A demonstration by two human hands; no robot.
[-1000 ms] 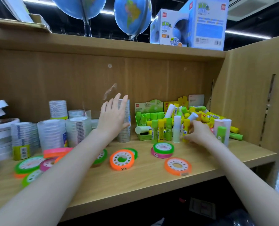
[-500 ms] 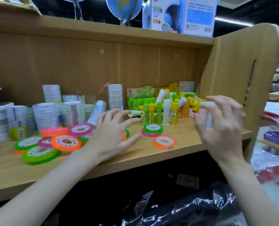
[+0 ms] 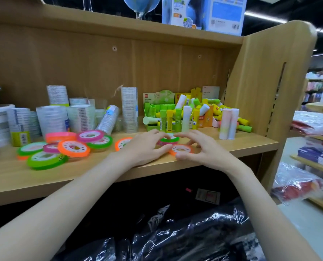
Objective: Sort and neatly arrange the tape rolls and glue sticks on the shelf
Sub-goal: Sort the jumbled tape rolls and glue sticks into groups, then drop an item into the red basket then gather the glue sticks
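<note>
Tape rolls [image 3: 74, 147] lie heaped at the shelf's [image 3: 232, 147] left front before clear tape stacks [image 3: 52, 119], the left hand [image 3: 144, 149] and right hand [image 3: 204, 151] rest with relaxed fingers around an orange roll [image 3: 181, 149], and glue sticks [image 3: 177, 113] crowd behind, 2 tall tubes [image 3: 228, 123] rightward.

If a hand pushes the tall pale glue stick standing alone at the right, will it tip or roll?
Probably it tips: the pale glue stick is tall and narrow, standing upright. Once down, its round body would likely roll on the smooth shelf.
</note>
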